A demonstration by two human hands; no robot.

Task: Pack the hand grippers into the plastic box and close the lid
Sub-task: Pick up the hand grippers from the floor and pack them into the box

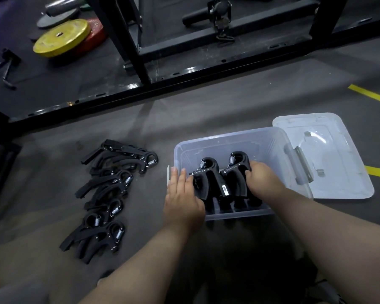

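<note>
A clear plastic box [228,139] stands open on the grey floor, and its clear lid [329,154] lies flat to its right. Inside the box stand black hand grippers with steel springs: one on the left [208,178] and one on the right [236,170]. My left hand [182,198] reaches over the box's left wall and grips the left one. My right hand [261,178] holds the right one from its right side. Several more black hand grippers [110,194] lie in a loose row on the floor to the left of the box.
A black steel rack frame [145,69] crosses the floor beyond the box. A yellow weight plate [62,37] rests on a red one at the far left, near a barbell collar [7,66]. Yellow floor tape [371,95] runs at the right.
</note>
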